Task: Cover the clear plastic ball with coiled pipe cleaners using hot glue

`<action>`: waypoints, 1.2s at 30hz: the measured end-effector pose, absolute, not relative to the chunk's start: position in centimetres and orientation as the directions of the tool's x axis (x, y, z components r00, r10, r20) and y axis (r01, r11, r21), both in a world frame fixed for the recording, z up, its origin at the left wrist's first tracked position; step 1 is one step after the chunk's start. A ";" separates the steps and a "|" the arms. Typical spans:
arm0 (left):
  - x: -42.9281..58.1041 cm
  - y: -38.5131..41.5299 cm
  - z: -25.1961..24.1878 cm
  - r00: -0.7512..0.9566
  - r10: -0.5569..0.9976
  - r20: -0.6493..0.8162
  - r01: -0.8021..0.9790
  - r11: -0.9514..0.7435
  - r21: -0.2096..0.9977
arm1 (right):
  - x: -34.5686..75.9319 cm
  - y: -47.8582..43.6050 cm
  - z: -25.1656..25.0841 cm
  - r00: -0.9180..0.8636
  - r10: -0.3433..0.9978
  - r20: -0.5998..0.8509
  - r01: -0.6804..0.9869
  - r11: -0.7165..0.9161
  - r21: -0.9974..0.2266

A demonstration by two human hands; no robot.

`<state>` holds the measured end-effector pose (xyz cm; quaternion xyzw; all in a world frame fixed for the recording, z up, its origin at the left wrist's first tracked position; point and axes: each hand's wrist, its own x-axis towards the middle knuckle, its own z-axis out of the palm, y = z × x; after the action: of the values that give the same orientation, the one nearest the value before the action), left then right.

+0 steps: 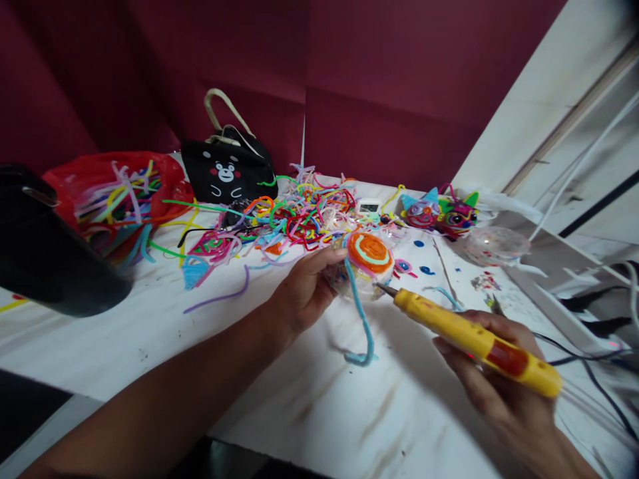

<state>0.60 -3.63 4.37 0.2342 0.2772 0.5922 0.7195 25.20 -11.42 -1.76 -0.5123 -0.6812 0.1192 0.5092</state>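
Observation:
My left hand (pixel 307 286) grips a clear plastic bowl (pixel 344 285) by its side, thumb on top. A flat orange coil with a pale ring (pixel 370 254) lies on the bowl's face. From beside my thumb a light-blue pipe cleaner (pixel 360 313) hangs down with a hooked end. My right hand (pixel 499 372) is wrapped round a yellow hot glue gun (pixel 454 332). The glue gun's metal tip points at the bowl's lower right edge; whether it touches, I cannot tell.
Behind lies a heap of coloured pipe cleaners (pixel 309 213), with a red bag of more (pixel 120 179) and a black bear-face bag (pixel 227 166). A black cylinder (pixel 60 246) stands left. Two decorated animal heads (pixel 422 207), another clear bowl (pixel 496 245) and cables (pixel 594 362) are right.

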 end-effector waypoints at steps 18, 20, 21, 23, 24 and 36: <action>-0.1 -2.6 3.7 -0.014 0.998 0.061 -0.616 -0.056 0.786 | 25.5 -8.7 -0.4 -0.256 0.967 -0.002 0.781 0.205 -0.590; 0.0 -2.8 3.7 -0.012 0.998 0.068 -0.612 -0.061 0.788 | 25.4 -8.7 -0.2 -0.231 0.968 0.095 0.851 0.248 -0.463; 0.0 -2.9 3.7 -0.012 0.997 0.071 -0.611 -0.064 0.789 | 25.2 -8.8 0.0 -0.219 0.963 0.158 0.865 0.267 -0.425; 0.2 -3.1 3.8 -0.018 0.997 0.078 -0.608 -0.073 0.790 | 24.3 -9.2 0.8 -0.194 0.942 0.272 0.851 0.300 -0.432; 0.2 -3.2 3.8 -0.019 0.996 0.083 -0.606 -0.078 0.792 | 23.5 -9.5 1.3 -0.186 0.937 0.295 0.817 0.314 -0.483; 0.8 -4.1 3.9 0.023 0.986 0.163 -0.569 -0.121 0.813 | 15.1 -8.3 3.7 -0.194 0.981 -0.020 -0.102 -0.040 -0.994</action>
<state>0.83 -4.07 3.87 0.3826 0.2728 0.6436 0.6042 15.05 -8.34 3.71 -0.4296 -0.5114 0.5794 0.4672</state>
